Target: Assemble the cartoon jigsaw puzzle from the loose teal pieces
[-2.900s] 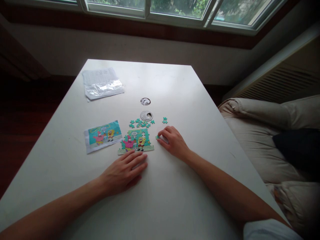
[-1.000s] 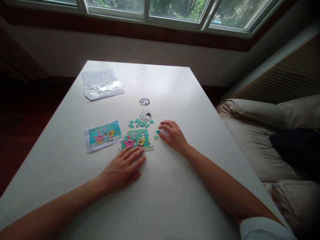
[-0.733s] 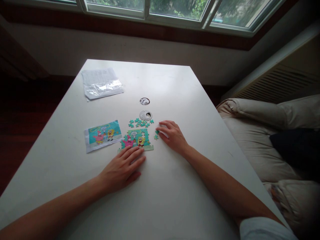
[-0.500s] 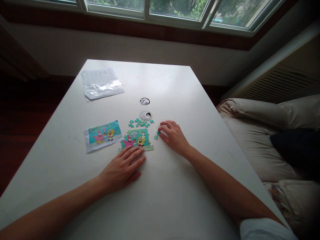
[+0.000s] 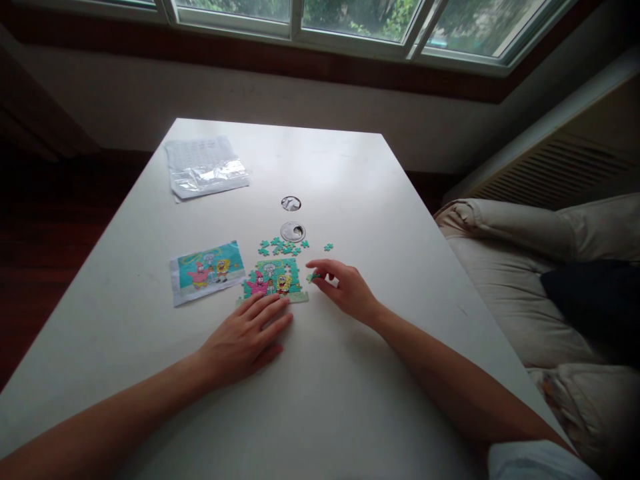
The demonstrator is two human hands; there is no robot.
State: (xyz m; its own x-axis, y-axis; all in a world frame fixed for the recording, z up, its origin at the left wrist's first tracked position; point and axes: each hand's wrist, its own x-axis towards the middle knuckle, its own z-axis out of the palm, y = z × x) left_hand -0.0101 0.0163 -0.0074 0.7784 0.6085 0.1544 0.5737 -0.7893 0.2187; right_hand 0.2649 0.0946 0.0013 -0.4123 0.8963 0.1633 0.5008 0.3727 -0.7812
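Note:
A partly joined jigsaw puzzle [image 5: 273,272] with cartoon figures lies flat on the white table. Fingers outstretched, my left hand [image 5: 249,333] rests along the puzzle's near edge. Just right of it, my right hand [image 5: 345,287] pinches a green puzzle piece [image 5: 312,276] between thumb and index finger; the fingertips partly hide it. Several loose green pieces [image 5: 283,247] lie beyond the puzzle's far edge. One loose piece [image 5: 329,247] sits apart, beyond my right hand. To the left of the puzzle is a printed reference picture [image 5: 210,272] of the same figures.
A clear plastic bag with papers [image 5: 207,168] lies at the table's far left. Two round fittings, a nearer one [image 5: 290,231] and a farther one [image 5: 291,203], are set into the white table [image 5: 345,180]. A cushioned sofa [image 5: 500,280] stands on the right.
My right hand has shifted slightly nearer and its fingers have closed on a green piece. A loose piece beyond it now shows. My left hand stays in place.

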